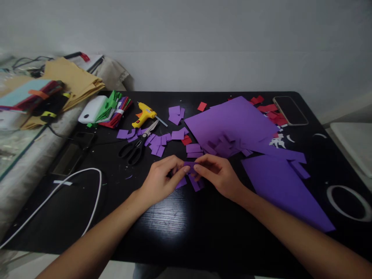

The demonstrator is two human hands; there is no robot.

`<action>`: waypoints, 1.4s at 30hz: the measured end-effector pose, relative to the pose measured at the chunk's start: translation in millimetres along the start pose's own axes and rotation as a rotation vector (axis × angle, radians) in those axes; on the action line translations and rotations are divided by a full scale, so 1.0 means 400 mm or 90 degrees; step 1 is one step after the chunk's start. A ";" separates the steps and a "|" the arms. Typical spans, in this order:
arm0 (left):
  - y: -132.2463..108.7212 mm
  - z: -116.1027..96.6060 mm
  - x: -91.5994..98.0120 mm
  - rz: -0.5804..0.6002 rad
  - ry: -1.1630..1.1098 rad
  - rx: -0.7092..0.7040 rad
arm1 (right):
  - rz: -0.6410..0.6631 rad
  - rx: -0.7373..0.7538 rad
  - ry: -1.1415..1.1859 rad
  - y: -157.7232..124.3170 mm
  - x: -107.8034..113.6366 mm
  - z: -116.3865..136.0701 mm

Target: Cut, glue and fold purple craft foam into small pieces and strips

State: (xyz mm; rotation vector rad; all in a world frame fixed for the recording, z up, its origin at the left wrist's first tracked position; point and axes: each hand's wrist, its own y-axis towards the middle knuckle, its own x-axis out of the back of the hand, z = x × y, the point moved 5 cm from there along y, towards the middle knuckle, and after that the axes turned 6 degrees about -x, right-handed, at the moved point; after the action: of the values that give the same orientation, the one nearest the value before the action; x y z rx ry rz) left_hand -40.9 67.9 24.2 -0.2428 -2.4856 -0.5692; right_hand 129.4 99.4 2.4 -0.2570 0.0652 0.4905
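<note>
Between my two hands is a small purple paper piece [190,165], pinched at its left end by my left hand [165,176] and at its right end by my right hand [218,174]. Thumbs lie on the near side; the other fingertips are partly hidden. Just below, more purple pieces [197,183] lie on the black table. Beyond my hands are a stacked pair of purple rectangles [193,148] and a red piece [186,140]. Black-handled scissors [138,143] rest to the left among purple cut pieces [158,143].
A yellow glue gun [144,115] lies behind the scissors. Large purple sheets [232,120] spread to the right, near red scraps [274,114], a phone [290,111] and a tape ring [348,202]. At left are a white cable [97,193], bundled colored sheets [112,110] and brown envelopes [72,79].
</note>
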 end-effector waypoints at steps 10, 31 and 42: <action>-0.003 0.007 -0.008 0.018 -0.053 0.064 | -0.012 0.016 -0.094 -0.009 -0.010 -0.003; -0.008 0.015 -0.011 0.005 -0.066 0.083 | -0.021 0.077 -0.205 -0.016 -0.013 0.002; -0.005 -0.003 -0.016 0.006 -0.043 0.017 | -0.024 0.081 -0.155 -0.015 -0.010 -0.003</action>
State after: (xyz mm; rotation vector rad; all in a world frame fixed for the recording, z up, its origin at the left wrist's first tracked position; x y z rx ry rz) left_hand -35.6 65.4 20.6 -0.2674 -2.5541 -0.5312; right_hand 128.5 92.2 3.2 -0.0717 -0.1453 0.4747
